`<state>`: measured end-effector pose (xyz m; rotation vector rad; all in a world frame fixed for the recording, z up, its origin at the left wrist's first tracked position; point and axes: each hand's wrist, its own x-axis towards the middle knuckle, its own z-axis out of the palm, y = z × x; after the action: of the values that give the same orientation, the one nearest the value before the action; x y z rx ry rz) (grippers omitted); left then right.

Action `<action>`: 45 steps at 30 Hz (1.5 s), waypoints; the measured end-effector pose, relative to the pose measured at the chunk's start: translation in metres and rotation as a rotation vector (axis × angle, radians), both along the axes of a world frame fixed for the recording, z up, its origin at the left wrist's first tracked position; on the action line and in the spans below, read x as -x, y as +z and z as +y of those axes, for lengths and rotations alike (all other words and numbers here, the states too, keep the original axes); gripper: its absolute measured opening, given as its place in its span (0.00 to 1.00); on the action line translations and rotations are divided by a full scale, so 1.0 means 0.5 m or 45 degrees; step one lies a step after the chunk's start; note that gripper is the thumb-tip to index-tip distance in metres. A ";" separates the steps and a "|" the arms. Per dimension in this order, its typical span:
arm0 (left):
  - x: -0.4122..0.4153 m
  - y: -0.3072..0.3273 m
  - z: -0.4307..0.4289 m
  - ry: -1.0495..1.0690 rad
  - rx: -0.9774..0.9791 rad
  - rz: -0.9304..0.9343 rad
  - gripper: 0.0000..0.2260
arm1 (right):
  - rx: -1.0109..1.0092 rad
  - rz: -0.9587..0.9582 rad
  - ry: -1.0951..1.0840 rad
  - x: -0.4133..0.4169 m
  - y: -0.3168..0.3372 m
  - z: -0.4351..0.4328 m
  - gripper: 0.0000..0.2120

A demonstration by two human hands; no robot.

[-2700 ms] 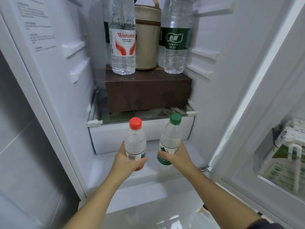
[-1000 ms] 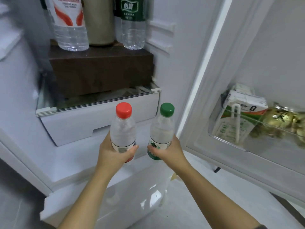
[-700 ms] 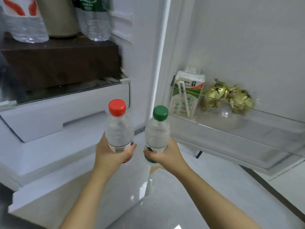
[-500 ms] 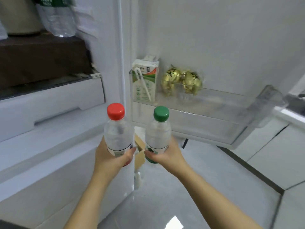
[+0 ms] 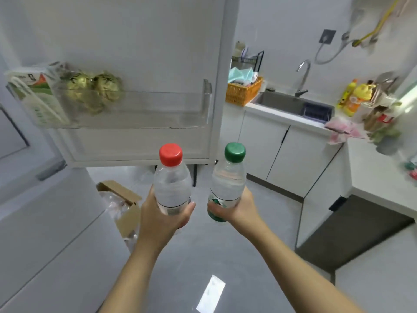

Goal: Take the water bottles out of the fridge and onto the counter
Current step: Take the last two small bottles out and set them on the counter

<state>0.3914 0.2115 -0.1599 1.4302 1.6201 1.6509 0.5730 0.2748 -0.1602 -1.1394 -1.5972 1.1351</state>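
My left hand [image 5: 161, 219] grips a clear water bottle with a red cap [image 5: 172, 184] around its lower half. My right hand [image 5: 239, 208] grips a second clear bottle with a green cap [image 5: 228, 179] and a green label. Both bottles stand upright, side by side, above the grey floor in front of the open fridge door [image 5: 140, 64]. The white counter [image 5: 379, 177] runs along the right side and turns toward the sink [image 5: 291, 103] at the back.
The door shelf [image 5: 126, 111] holds a milk carton [image 5: 36, 96] and gold-wrapped items [image 5: 94, 89]. An open cardboard box [image 5: 121, 199] lies on the floor. An orange basket [image 5: 243, 91], a pink cloth [image 5: 345, 129] and yellow bottles [image 5: 354, 96] sit on the counter.
The view has swung right, away from the fridge interior, to the door and then the kitchen counter. Both hands have carried the bottles out with it, upright and side by side.
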 end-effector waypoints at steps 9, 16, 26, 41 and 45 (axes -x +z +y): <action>-0.174 0.005 0.085 -0.189 0.009 0.082 0.27 | -0.014 0.018 -0.279 -0.181 0.011 0.012 0.20; -0.290 -0.005 0.207 -0.366 0.072 -0.030 0.26 | -0.023 -0.026 -0.449 -0.309 -0.004 0.080 0.22; -0.482 -0.002 0.452 -0.569 0.169 -0.110 0.23 | 0.025 -0.029 -0.604 -0.490 -0.001 0.266 0.24; -0.711 0.013 0.644 -0.910 0.172 -0.139 0.21 | 0.017 0.070 -0.869 -0.706 -0.009 0.392 0.25; -0.798 -0.001 0.671 -0.942 0.189 -0.135 0.19 | 0.012 0.089 -0.898 -0.793 -0.019 0.417 0.25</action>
<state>0.7905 0.5472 -0.1605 1.5685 0.9468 1.1238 0.9696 0.4833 -0.1699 -1.4856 -0.9957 0.6977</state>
